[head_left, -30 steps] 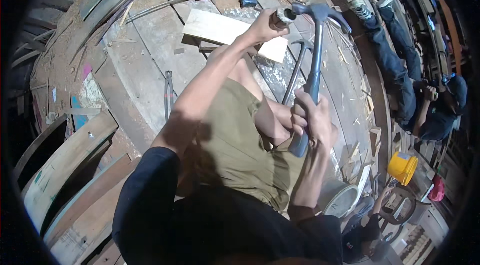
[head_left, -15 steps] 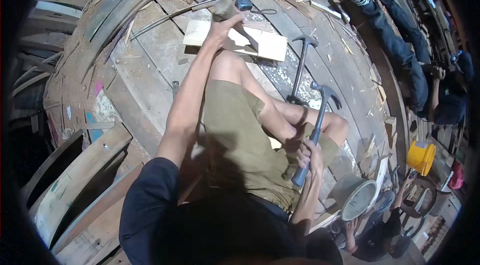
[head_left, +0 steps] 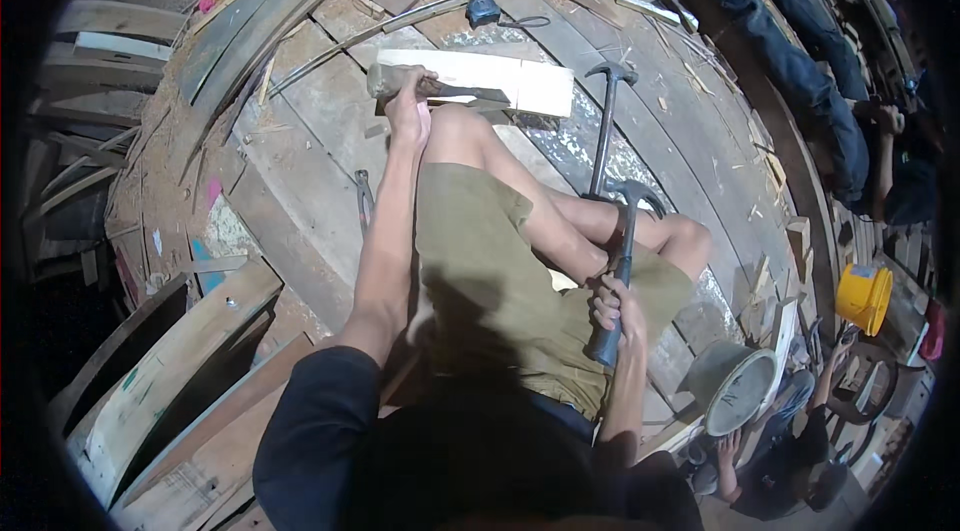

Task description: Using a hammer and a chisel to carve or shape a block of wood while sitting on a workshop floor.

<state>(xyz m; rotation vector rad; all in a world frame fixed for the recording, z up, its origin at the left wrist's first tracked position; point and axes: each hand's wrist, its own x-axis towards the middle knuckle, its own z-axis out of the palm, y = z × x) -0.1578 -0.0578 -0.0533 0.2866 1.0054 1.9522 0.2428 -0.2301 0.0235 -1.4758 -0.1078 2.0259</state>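
- Plainly, the outstretched left hand [head_left: 408, 109] clenches a thick-handled, dark-bladed chisel [head_left: 458, 91].
- Rightward from that grip extends a pale wooden board [head_left: 542, 87].
- The right hand [head_left: 617, 311] grasps a blue-handled claw hammer [head_left: 626, 249], head forward.

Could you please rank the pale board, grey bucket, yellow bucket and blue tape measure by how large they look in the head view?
1. Pale board, partly behind the left hand
2. Grey bucket
3. Yellow bucket
4. Blue tape measure
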